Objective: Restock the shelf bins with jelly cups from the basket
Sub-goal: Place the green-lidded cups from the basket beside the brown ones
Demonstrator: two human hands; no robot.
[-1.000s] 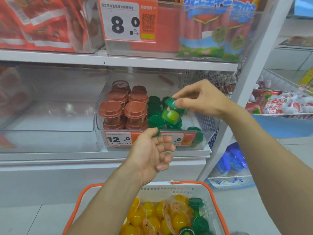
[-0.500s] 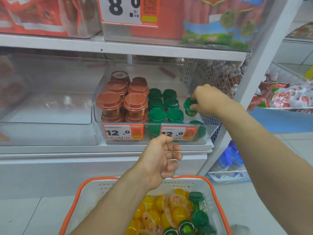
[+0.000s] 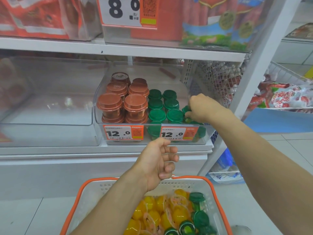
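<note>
Green-lidded jelly cup (image 3: pixel 186 110), pinched by right hand (image 3: pixel 205 108), sat at the clear bin (image 3: pixel 201 141)'s right side beside the green cups (image 3: pixel 165 106). Left hand (image 3: pixel 158 161) hung loosely curled, empty, above the basket (image 3: pixel 214 187). Risk, as judged: a tilted release could topple neighbouring cups.

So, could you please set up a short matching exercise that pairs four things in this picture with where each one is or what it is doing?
Things:
1. right hand
2. left hand
3. brown-lidded cups
4. yellow jelly cups

Places or states:
A. lying in the orange-rimmed basket
B. stacked in the left part of the clear shelf bin
C. gripping a green-lidded cup inside the bin
D. holding nothing, fingers loosely curled, above the basket

Pairs: 1-C, 2-D, 3-B, 4-A
</note>
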